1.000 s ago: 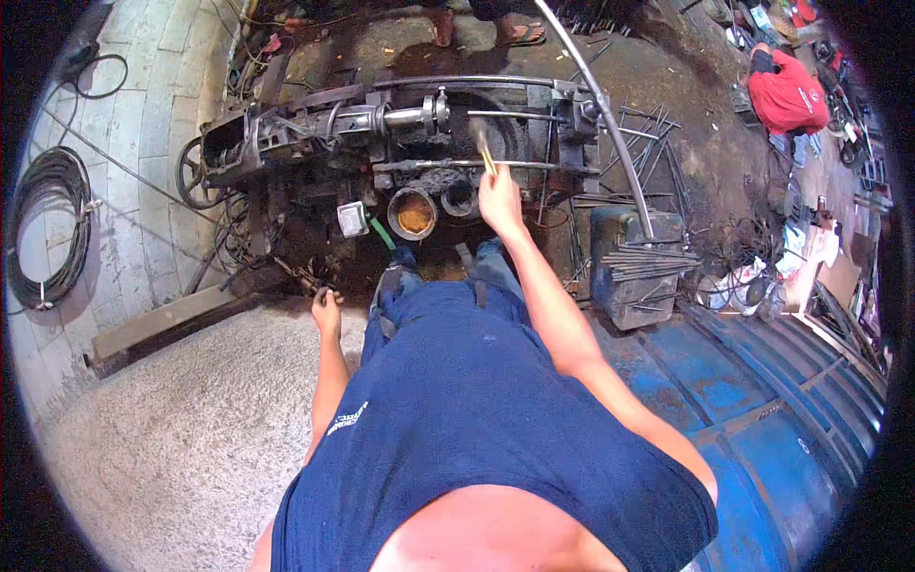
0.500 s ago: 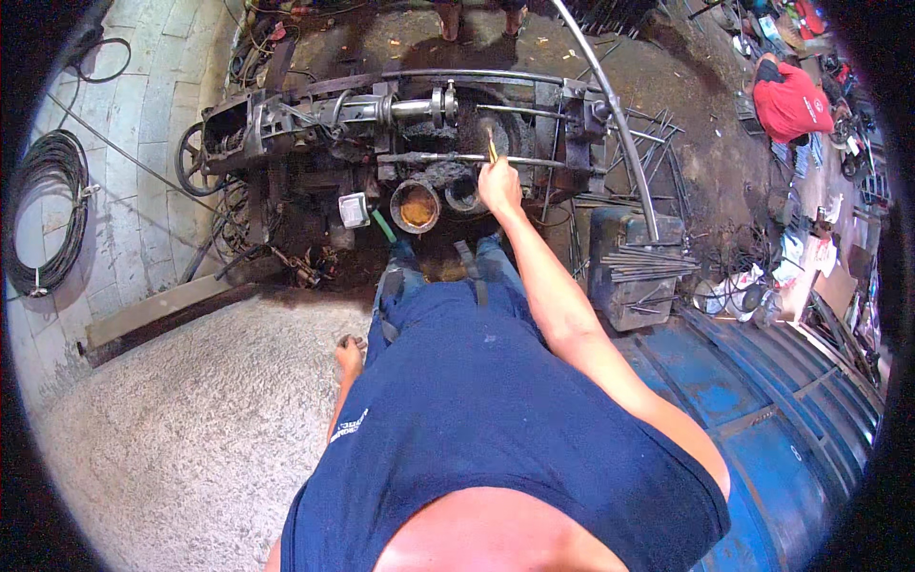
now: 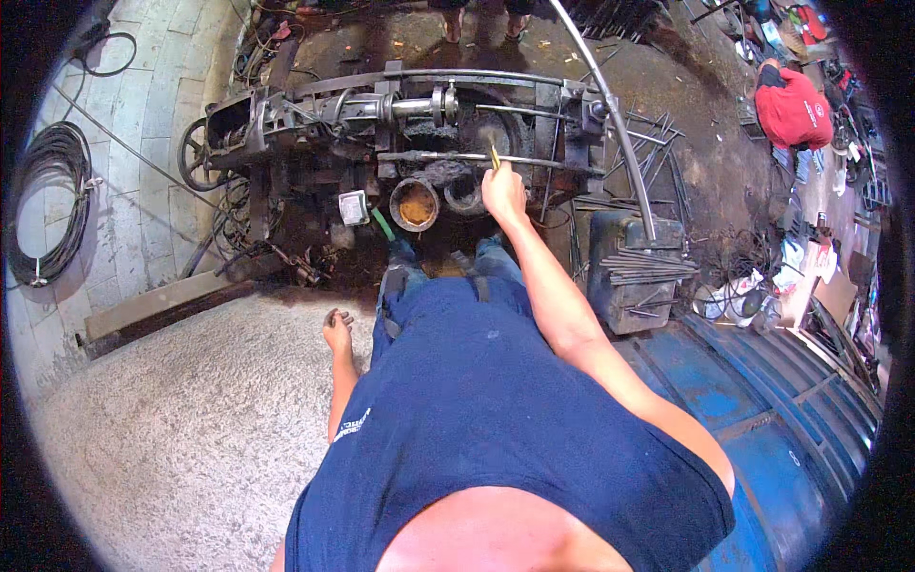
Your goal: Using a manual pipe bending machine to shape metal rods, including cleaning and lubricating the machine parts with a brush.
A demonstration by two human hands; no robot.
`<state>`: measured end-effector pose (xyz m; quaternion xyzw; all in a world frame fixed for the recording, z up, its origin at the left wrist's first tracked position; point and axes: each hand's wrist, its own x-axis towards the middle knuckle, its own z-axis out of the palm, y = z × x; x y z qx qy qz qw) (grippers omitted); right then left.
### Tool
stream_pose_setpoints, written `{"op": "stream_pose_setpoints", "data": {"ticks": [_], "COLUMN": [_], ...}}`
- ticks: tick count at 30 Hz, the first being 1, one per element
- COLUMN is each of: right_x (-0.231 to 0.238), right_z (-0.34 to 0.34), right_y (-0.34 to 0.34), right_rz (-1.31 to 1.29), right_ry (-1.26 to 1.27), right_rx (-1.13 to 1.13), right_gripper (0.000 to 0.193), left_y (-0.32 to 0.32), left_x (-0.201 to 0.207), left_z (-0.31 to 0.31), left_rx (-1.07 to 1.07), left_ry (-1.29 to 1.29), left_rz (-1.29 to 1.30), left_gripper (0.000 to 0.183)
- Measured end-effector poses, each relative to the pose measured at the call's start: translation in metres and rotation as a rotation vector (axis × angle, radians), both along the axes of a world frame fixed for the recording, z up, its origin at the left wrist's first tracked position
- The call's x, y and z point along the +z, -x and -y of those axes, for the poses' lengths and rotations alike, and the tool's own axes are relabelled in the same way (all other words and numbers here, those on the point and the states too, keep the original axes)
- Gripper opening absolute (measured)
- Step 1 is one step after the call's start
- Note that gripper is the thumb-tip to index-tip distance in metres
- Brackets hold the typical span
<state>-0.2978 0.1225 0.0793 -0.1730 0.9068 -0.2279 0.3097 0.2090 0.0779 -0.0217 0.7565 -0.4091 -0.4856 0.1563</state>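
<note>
My right hand point(image 3: 503, 194) is closed around a slim yellow-handled tool point(image 3: 494, 156), its far end pointing away from me over the machine. The kind of tool is too small to tell. Just beyond the hand a long metal rod point(image 3: 534, 160) runs across the dark, greasy machine point(image 3: 381, 110). Below the rod, left of my hand, sits a round can point(image 3: 416, 206) with orange-brown stuff inside; a second round opening point(image 3: 464, 197) lies partly behind the hand. My left hand point(image 3: 337, 332) hangs low beside my body, fingers loosely apart and dirty, with nothing visible in it.
A long curved pipe point(image 3: 615, 114) slants over the machine's right end to a grey box point(image 3: 634, 257) bearing several rods point(image 3: 650, 266). Blue metal panels point(image 3: 734, 391) lie to the right. Coiled cable point(image 3: 48, 205) is at left. A person in red point(image 3: 793, 107) bends at far right.
My right hand and the tool have drawn slightly back toward me. My left hand has swung outward to the left and a little forward, its fingers loosening.
</note>
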Motion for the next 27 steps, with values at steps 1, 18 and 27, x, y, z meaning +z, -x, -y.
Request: {"op": "stream_pose_setpoints", "data": {"ticks": [1, 18, 27], "right_x": [0.001, -0.064, -0.199], "right_z": [0.001, -0.165, -0.172], "right_y": [0.002, 0.006, 0.057], "right_rz": [-0.040, 0.036, 0.300], "right_ry": [0.082, 0.203, 0.491], "right_rx": [-0.036, -0.513, -1.002], "right_gripper": [0.032, 0.035, 0.012], "left_y": [0.003, 0.020, 0.043], "left_x": [0.000, -0.009, 0.017], "left_z": [0.001, -0.026, -0.015], "left_rx": [-0.023, -0.035, -0.146], "left_ry": [0.015, -0.143, -0.092], "left_rz": [-0.006, 0.053, 0.074], "left_gripper": [0.027, 0.028, 0.027]}}
